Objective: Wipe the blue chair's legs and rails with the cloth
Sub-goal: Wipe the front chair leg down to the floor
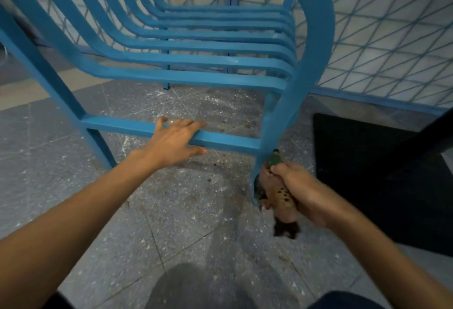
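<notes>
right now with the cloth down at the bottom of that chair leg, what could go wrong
1. The left hand only rests on the cross rail with straightish fingers, not a firm grip; the blue chair looks tipped and could slip.
2. The cloth in the right hand dangles a loose end over the gritty floor, so it may pick up dirt and smear it onto the leg.

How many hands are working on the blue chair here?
2. The left hand rests on the lower rail; the right hand grips the cloth against the leg near its foot.
</notes>
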{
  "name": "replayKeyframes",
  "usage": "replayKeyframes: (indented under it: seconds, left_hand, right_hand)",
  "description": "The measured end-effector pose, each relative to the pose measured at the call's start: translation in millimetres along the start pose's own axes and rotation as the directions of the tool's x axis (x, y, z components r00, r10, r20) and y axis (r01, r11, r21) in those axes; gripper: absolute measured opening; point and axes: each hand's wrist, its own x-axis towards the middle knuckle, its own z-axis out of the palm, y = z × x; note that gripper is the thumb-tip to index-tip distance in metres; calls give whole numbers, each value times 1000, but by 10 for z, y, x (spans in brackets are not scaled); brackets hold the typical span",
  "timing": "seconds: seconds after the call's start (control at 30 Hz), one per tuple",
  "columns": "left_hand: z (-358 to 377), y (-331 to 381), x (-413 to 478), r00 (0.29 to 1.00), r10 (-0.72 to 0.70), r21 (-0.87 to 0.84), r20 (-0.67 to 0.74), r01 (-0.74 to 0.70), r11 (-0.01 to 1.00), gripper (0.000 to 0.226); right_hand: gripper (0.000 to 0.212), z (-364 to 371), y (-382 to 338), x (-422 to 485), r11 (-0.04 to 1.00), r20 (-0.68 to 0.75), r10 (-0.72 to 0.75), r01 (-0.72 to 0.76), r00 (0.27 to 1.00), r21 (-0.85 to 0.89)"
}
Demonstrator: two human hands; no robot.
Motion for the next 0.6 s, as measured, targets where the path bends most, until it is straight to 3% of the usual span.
replayKeyframes:
  seconds: [0.07,0.13,0.23,0.27,0.33,0.37,0.43,0.5,0.6]
  left_hand:
    - [-10,-147,-79,999,-46,-32,5,46,998,63]
    - [39,-272,-136,999,-46,-78,-13,45,996,62]
    - [156,-352,-165,999,-12,-144,-40,6,990,65]
    - [189,-352,-164,999,-9,-150,-45,2,989,67]
    - [222,-352,-156,998,-4,-158,-56,-5,987,70]
    - [228,-358,-151,998,0,-162,-57,-9,987,70]
    - [225,-369,-152,998,6,-158,-59,-15,987,70]
    - [220,-368,-165,998,-4,-158,-63,-6,987,68]
    - [208,-362,-183,998,-19,-180,-54,9,984,62]
  right_hand:
    - [21,-13,-324,-295,946,87,-73,97,993,-309]
    - [18,90,-549,-397,733,139,-281,305,950,-608]
    - [28,413,-677,-251,364,225,-608,519,761,-773]
    - [39,489,-637,-89,251,247,-643,504,725,-827]
    - [48,628,-514,248,75,204,-607,311,768,-947]
    - [45,706,-445,379,39,133,-596,194,792,-980]
    - [40,920,-303,515,87,1,-628,71,778,-994]
    - [46,1064,-143,500,88,2,-686,85,728,-993]
    - [68,869,123,408,-82,160,-734,148,660,-986]
